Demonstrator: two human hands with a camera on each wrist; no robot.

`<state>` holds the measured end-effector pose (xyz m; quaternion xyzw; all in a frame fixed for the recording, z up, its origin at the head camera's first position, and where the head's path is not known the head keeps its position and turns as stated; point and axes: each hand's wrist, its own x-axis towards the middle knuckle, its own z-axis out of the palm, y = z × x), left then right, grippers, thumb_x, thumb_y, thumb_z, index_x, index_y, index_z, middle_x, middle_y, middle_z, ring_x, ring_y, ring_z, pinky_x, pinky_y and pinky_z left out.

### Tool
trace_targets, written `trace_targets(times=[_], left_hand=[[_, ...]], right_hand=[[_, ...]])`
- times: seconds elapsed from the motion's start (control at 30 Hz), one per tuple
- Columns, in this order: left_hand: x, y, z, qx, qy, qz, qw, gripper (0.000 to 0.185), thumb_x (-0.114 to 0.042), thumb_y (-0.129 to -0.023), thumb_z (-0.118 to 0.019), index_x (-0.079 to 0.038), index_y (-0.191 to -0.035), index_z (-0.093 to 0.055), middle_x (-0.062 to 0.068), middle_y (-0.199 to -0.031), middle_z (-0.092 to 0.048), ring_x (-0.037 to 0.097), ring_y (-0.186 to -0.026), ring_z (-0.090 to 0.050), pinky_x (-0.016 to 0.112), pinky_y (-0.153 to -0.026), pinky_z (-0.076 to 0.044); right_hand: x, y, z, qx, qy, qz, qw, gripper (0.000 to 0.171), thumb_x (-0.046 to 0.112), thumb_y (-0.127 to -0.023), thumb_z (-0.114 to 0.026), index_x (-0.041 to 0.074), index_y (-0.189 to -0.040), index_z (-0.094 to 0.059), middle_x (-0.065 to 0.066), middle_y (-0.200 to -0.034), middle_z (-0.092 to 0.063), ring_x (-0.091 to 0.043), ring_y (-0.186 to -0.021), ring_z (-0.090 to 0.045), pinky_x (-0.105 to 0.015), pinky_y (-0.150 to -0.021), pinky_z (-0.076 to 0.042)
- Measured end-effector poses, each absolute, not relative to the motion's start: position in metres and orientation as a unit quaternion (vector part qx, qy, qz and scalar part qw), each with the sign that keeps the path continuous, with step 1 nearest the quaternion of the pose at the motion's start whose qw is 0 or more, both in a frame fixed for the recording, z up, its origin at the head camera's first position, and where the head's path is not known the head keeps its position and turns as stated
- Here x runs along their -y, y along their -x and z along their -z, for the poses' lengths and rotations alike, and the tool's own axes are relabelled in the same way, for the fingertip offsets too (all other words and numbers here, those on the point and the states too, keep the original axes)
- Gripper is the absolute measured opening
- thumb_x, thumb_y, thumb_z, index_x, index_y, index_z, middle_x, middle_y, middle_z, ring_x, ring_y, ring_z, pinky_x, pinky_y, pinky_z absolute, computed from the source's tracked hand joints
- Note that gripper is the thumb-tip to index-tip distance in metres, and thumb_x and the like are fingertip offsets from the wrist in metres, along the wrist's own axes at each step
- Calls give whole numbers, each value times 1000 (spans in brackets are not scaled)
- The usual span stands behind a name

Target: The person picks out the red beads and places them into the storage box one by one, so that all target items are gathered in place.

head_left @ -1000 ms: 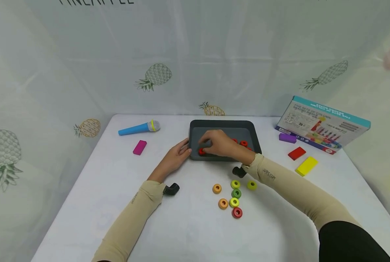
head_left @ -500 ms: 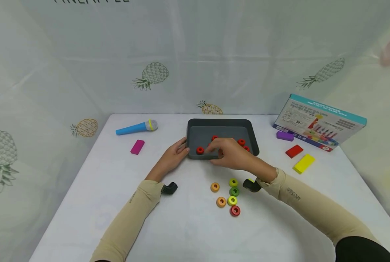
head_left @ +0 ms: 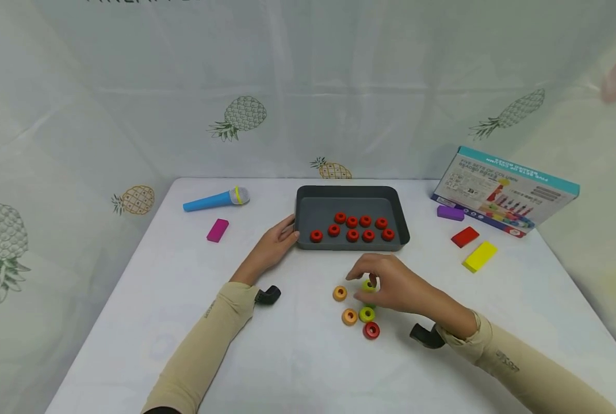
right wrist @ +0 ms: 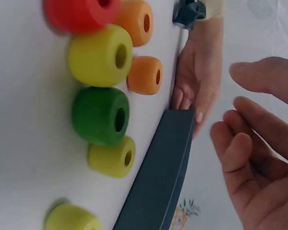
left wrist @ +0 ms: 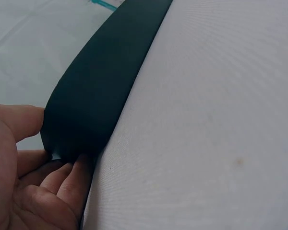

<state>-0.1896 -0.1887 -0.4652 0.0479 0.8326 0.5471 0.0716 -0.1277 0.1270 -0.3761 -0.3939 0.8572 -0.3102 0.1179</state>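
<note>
A dark grey tray [head_left: 308, 201] holds several red rings [head_left: 352, 234]. My left hand [head_left: 286, 233] rests against the tray's front left corner; in the left wrist view its thumb and fingers [left wrist: 62, 177] touch that corner [left wrist: 86, 105]. My right hand [head_left: 358, 286] hovers, loosely open and holding nothing, over loose rings on the table: a yellow-green ring [head_left: 368, 284], two orange rings [head_left: 340, 293], another yellow-green ring [head_left: 367, 314] and a red ring [head_left: 371, 330]. In the right wrist view a green ring [right wrist: 101, 115] lies among them, with the empty fingers [right wrist: 249, 124] above.
A blue toy microphone [head_left: 217, 200] and a magenta block [head_left: 218, 230] lie at the left. At the right are a purple block [head_left: 451, 213], a red block [head_left: 465, 237], a yellow block [head_left: 479, 256] and a printed box [head_left: 504, 192]. White cloth walls surround the table.
My right hand has come out of the tray, leaving a red ring there, and moved toward me over the loose rings. The left hand has stayed at the tray corner.
</note>
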Motion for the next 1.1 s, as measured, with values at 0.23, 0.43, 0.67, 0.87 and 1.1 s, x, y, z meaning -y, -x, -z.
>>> trace_targets(times=[0.23,0.43,0.67,0.87,1.1], left_hand=[[189,191,466,-836,-41,-543,76,63,-35,-104,-58,-24,-160,-33,3,-156,-48,17,-142,-48,42,-125,-27],[189,191,465,-836,-38,-542,73,63,-37,-103,-58,-26,-160,-33,3,-156,-47,17,-143,-48,43,-126,-25],[188,190,463,-832,-45,-549,68,62,-34,-104,-58,-24,-160,-33,4,-156,-47,17,-142,-48,42,-125,-28],[188,190,463,-834,-41,-546,70,62,-34,-104,-58,-25,-160,-33,4,-156,-47,17,-142,-48,43,-125,-28],[189,190,465,-838,-30,-539,80,63,-37,-104,-58,-28,-160,-32,3,-157,-47,17,-143,-47,44,-126,-25]], right_hand=[[-147,107,386,-856,378,329,127,27,14,-81,-86,16,-106,-76,2,-100,-73,-20,-85,-63,-23,-67,-57],[-151,94,397,-857,379,315,153,21,14,-82,-85,22,-99,-75,8,-98,-70,-14,-83,-59,-19,-64,-52],[-155,86,407,-865,369,287,183,18,17,-82,-85,26,-95,-76,16,-93,-66,-6,-82,-56,-19,-66,-50],[-155,82,412,-866,374,277,182,22,16,-79,-86,26,-96,-77,18,-93,-64,-1,-85,-57,-21,-77,-56],[-154,78,414,-876,374,254,168,23,19,-79,-87,26,-98,-78,19,-94,-62,2,-88,-57,-24,-80,-57]])
